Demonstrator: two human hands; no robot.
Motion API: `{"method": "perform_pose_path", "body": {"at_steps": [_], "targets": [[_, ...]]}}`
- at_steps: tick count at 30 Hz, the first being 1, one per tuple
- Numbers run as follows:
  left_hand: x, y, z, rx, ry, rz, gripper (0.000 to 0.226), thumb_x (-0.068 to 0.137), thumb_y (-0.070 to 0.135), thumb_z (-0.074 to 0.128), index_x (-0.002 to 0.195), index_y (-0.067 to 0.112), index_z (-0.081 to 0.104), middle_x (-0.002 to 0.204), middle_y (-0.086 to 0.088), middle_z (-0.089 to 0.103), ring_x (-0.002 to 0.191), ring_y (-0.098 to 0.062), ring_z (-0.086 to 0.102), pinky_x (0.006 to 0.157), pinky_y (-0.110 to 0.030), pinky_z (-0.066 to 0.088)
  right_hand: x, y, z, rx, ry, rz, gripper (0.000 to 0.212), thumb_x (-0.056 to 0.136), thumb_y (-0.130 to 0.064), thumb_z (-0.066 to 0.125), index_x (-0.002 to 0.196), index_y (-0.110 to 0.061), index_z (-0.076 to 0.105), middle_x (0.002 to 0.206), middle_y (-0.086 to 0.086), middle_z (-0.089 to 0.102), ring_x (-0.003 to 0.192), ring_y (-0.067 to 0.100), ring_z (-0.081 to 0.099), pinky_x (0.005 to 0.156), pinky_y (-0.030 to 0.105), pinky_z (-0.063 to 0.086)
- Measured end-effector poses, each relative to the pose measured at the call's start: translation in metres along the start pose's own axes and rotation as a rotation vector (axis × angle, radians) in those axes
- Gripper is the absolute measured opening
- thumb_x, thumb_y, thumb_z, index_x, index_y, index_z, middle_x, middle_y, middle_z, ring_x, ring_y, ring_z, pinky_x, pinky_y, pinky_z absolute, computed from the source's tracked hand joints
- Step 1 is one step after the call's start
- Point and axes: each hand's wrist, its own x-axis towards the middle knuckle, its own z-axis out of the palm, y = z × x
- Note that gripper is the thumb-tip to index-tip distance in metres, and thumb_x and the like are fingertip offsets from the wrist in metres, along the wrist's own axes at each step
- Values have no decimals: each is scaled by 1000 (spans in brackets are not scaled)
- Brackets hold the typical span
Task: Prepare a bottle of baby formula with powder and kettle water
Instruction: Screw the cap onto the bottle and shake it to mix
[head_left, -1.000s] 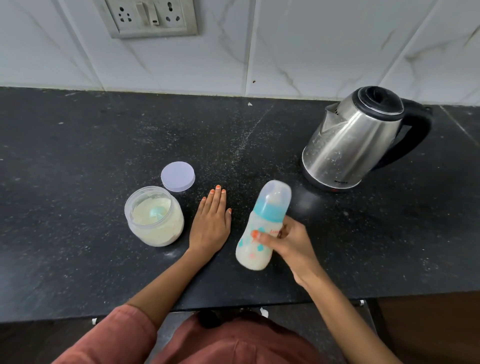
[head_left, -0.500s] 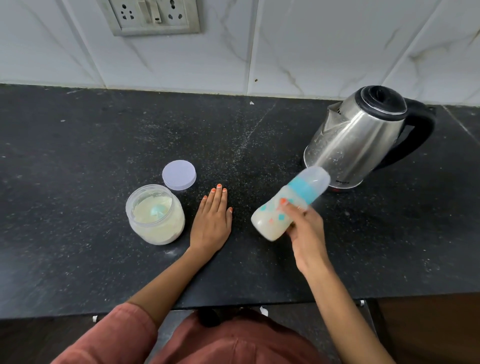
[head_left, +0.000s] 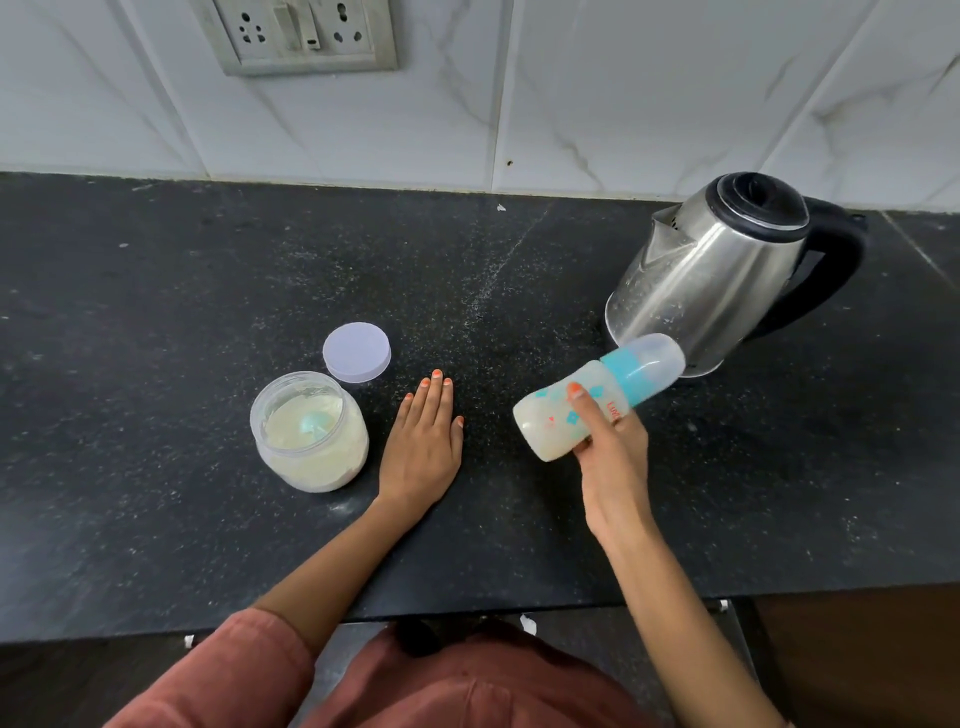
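My right hand (head_left: 613, 457) grips a capped baby bottle (head_left: 550, 415) with a teal collar and milky liquid inside. The bottle is held above the counter, tilted with its clear cap pointing up and to the right toward the steel kettle (head_left: 722, 280). My left hand (head_left: 423, 447) lies flat on the black counter, fingers straight, between the bottle and the open jar of formula powder (head_left: 309, 439). A teal scoop lies in the powder. The jar's white lid (head_left: 357, 352) rests on the counter just behind the jar.
The black stone counter (head_left: 156, 312) runs wall to wall, dusted with pale specks. A white tiled wall with a socket plate (head_left: 301, 36) stands behind. The kettle's black handle points right. The counter's front edge is close to my body.
My right hand swung the bottle from nearly upright to a strong tilt to the right and moved it toward the kettle. My left hand stayed flat in place.
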Motion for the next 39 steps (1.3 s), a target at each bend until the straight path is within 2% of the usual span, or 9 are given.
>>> {"method": "perform_pose_path", "body": {"at_steps": [5, 9, 12, 18, 24, 30, 32, 36, 39], "targets": [[1, 0, 0, -1, -9, -6, 63, 90, 35, 11, 138, 0, 31, 147, -16, 30, 136, -29, 28, 109, -37, 13, -20, 7, -6, -397, -302, 67, 26, 70, 2, 71, 86, -18, 65, 80, -6, 72, 78, 6, 68, 70, 18, 54], [0, 1, -1, -1, 0, 0, 65, 90, 37, 8, 140, 2, 28, 149, -14, 26, 138, -27, 24, 110, -35, 10, -6, -1, -4, -100, -89, 24, 21, 76, -4, 65, 93, -16, 63, 91, -1, 69, 85, 11, 65, 82, 29, 53], [0, 1, -1, 2, 7, 3, 66, 89, 38, 6, 141, 2, 26, 150, -13, 24, 139, -26, 21, 110, -33, 7, 0, 1, -1, 55, 59, -4, 24, 83, -7, 61, 102, -20, 57, 98, -4, 65, 92, 9, 62, 85, 28, 51], [1, 0, -1, 7, -14, -8, 62, 90, 35, 12, 137, 0, 33, 146, -16, 32, 135, -30, 31, 109, -38, 16, -20, 19, -12, -382, -223, 97, 26, 70, -1, 72, 91, -15, 65, 87, 1, 71, 87, 16, 67, 77, 26, 54], [0, 1, -3, -9, -19, -6, 62, 91, 35, 12, 138, 0, 32, 147, -16, 31, 136, -29, 29, 109, -37, 13, -1, 6, 0, 3, 1, -12, 23, 80, -6, 63, 98, -21, 59, 95, -3, 67, 92, 11, 63, 86, 31, 51], [1, 0, -2, -7, -32, -9, 57, 91, 30, 20, 133, -3, 41, 140, -19, 41, 128, -34, 41, 105, -47, 26, -25, 11, -5, -436, -376, 91, 30, 66, 2, 76, 87, -17, 65, 80, -5, 73, 79, 8, 68, 69, 20, 54], [0, 1, -2, -7, -26, -3, 62, 90, 35, 13, 138, 0, 33, 146, -16, 32, 135, -30, 31, 109, -39, 17, -18, 8, -3, -306, -279, 63, 32, 63, -4, 78, 90, -16, 65, 83, -3, 72, 81, 10, 67, 76, 25, 54], [-1, 0, -1, 4, -6, 7, 68, 88, 40, 2, 142, 4, 22, 152, -12, 19, 140, -24, 17, 111, -32, 5, -3, 5, 5, 49, 8, 32, 21, 83, -8, 61, 98, -23, 59, 97, -3, 66, 92, 10, 63, 87, 31, 51], [0, -1, 0, 0, 4, 1, 66, 89, 37, 7, 140, 1, 27, 149, -14, 25, 138, -28, 24, 110, -35, 10, -13, 13, -1, -180, -140, 94, 23, 79, -6, 65, 98, -19, 61, 98, 1, 68, 95, 16, 64, 84, 31, 52]]}}
